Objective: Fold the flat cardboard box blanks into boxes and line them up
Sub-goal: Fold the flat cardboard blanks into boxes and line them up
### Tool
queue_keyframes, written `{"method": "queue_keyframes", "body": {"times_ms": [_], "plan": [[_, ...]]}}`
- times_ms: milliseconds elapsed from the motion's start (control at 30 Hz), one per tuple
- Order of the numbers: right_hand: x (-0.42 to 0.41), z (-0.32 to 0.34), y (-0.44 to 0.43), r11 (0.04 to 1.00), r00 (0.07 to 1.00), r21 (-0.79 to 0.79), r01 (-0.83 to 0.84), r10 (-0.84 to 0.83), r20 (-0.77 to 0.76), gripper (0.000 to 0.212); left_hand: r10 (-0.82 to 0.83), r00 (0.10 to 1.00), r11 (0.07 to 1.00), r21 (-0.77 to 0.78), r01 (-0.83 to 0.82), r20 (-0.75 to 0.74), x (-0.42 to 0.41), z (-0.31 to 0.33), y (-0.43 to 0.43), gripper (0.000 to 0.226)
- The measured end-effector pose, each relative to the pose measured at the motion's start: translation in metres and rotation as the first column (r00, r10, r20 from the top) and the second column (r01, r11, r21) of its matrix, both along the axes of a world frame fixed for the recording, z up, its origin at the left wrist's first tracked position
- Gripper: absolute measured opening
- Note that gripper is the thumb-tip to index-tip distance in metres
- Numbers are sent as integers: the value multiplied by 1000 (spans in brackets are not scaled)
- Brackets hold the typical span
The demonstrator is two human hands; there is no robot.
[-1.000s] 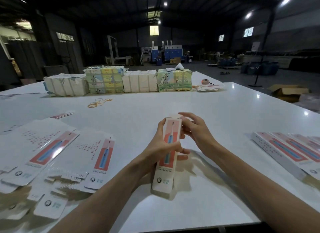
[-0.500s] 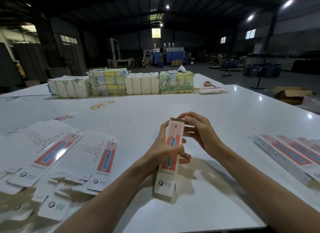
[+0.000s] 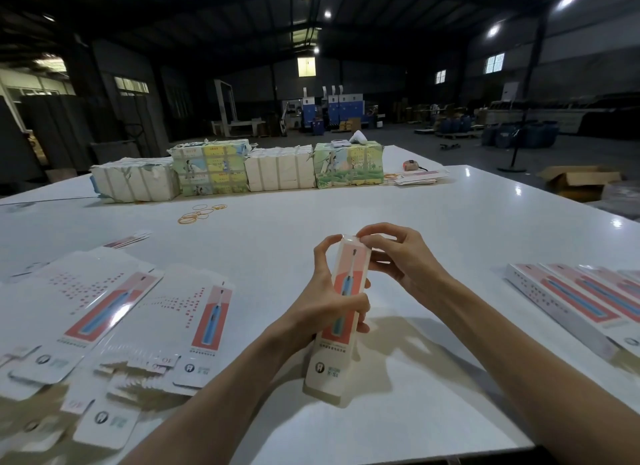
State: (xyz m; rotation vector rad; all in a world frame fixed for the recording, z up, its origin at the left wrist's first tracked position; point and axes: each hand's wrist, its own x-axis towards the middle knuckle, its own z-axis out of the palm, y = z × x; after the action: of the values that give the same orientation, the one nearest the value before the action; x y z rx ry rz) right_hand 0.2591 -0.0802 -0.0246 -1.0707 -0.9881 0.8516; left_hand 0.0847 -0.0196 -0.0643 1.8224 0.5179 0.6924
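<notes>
Grip, left: box is grasped round its middle by the left hand, fingers curled round the far side, thumb laid across the printed front.
Grip, right: top end of the box is pinched between thumb and forefinger of the right hand; the other fingers are curled loosely behind.
Box pose: held nearly upright at centre, top tipped towards 12 o'clock, printed red-and-blue face turned to the camera.
Box bottom: lower end is seen low over the table; contact cannot be told.
Box top: closed or part-open cannot be told, as the end is covered by fingertips.
Flat blanks: spread overlapping on the table at 8 to 9 o'clock of the held box, printed side up, well apart from the hands.
Finished boxes: laid side by side in a row at 3 o'clock, touching one another, long sides parallel.
Rubber bands: scattered in a loose heap at 11 o'clock, between the blanks and the far edge.
Wrapped bundles: four blocks are lined up at 12 o'clock along the far table edge, two white, two with coloured print.
Loose stack: thin pile of flat pieces is seen at 1 o'clock, just beside the last bundle.
Carton: open brown carton is seen on the floor at 2 o'clock, beyond the table.
</notes>
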Motion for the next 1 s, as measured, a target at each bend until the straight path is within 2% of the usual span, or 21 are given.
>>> {"method": "queue_keyframes", "body": {"times_ms": [167,333,567,700,1000], "plan": [[8,0,1,997,997,11,-79,79,-1,16,-3,1000,1000,-2,3,21,1,0,0,114],[10,-2,4,992,991,-6,-129,129,-16,20,-9,999,1000,-18,9,33,-1,-1,2,109],[-2,-7,4,994,993,29,-103,101,60,19,26,998,995,-94,-20,61,1,-3,9,104],[-11,-13,5,997,960,77,-4,-18,280,22,35,994,989,-146,-19,106,2,-5,13,106],[-14,-22,5,983,957,176,52,-99,272,16,31,989,976,-218,0,142,4,-5,7,104]]}}
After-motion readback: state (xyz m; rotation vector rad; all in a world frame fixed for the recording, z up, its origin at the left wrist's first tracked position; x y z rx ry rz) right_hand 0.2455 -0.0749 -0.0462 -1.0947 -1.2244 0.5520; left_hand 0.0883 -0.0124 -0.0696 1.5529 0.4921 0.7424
